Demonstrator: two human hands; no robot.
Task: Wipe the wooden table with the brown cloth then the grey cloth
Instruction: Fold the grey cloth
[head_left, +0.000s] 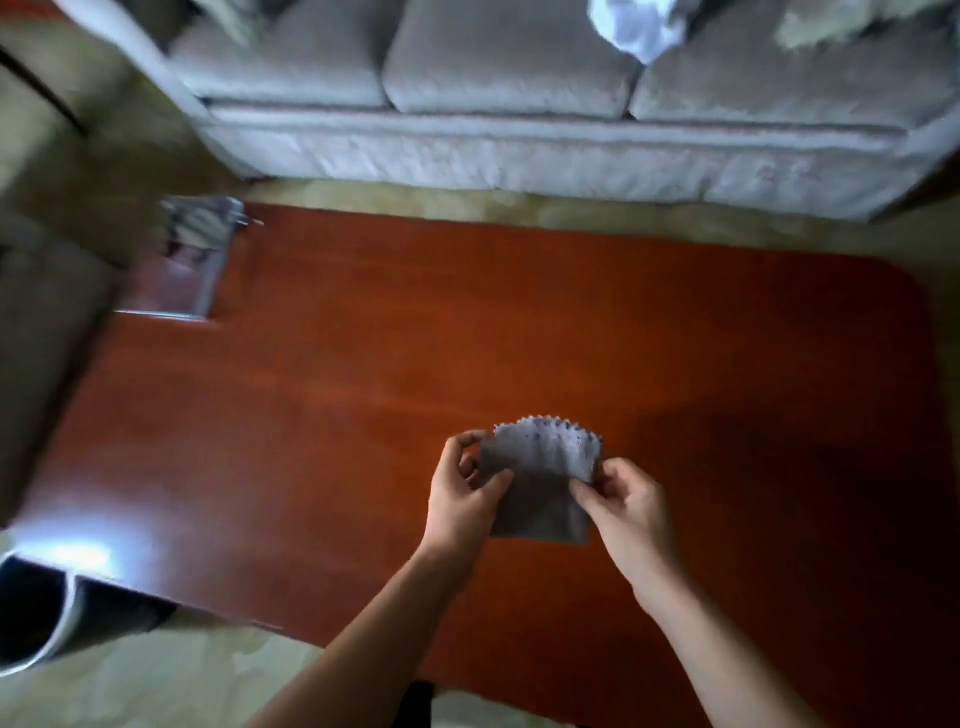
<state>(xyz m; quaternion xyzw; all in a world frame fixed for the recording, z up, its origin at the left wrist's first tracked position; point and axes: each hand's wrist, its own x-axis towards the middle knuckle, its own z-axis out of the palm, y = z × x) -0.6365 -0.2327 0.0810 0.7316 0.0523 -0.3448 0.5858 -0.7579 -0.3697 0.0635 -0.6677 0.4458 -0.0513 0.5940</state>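
A small grey cloth (540, 483) with a zigzag top edge hangs folded between both hands, just above the reddish wooden table (467, 338). My left hand (462, 493) pinches its left edge between thumb and fingers. The cloth's right side is pinched by my right hand (628, 504). No brown cloth shows in this blurred view.
A grey sofa (519, 104) runs along the far side of the table, with a white crumpled thing (639, 26) on it. A shiny metal object (192, 260) sits at the table's far left corner. A dark bin (36, 613) stands on the pale floor at near left.
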